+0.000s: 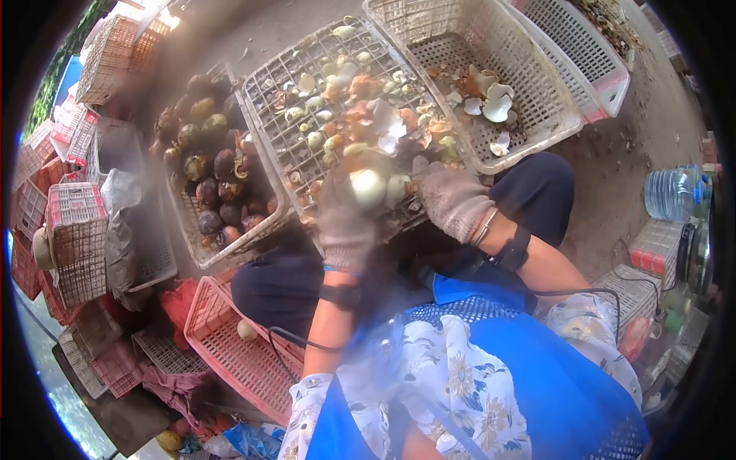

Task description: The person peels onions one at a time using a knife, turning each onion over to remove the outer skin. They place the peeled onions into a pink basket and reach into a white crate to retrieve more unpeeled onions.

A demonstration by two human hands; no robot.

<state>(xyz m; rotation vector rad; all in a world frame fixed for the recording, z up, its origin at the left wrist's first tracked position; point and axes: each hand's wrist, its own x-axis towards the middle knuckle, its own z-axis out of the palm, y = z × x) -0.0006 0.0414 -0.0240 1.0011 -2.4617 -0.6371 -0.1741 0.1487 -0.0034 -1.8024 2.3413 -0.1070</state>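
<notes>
My left hand (345, 226), in a knitted glove and blurred, is closed at the fingers on a pale, round, peeled bulb-like ball (368, 188). To its right, my right hand (454, 201), gloved too, has its fingers curled; whatever it may hold is hidden. Both hands are over the near end of an upturned grid-bottomed crate (268, 100). Orange-brown peels, white curved shell-like pieces (389, 126) and small pale green lumps (314, 140) are scattered on the grid. On the left, a crate (264, 244) holds many dark brown-purple round bulbs or fruits (224, 163).
Beyond my right hand stands a deep whitish crate (548, 134) with some white shells and peels inside. A pink crate (211, 322) with one pale ball is by my left leg. Stacked crates (77, 218) line the left; a water bottle (675, 193) is at right.
</notes>
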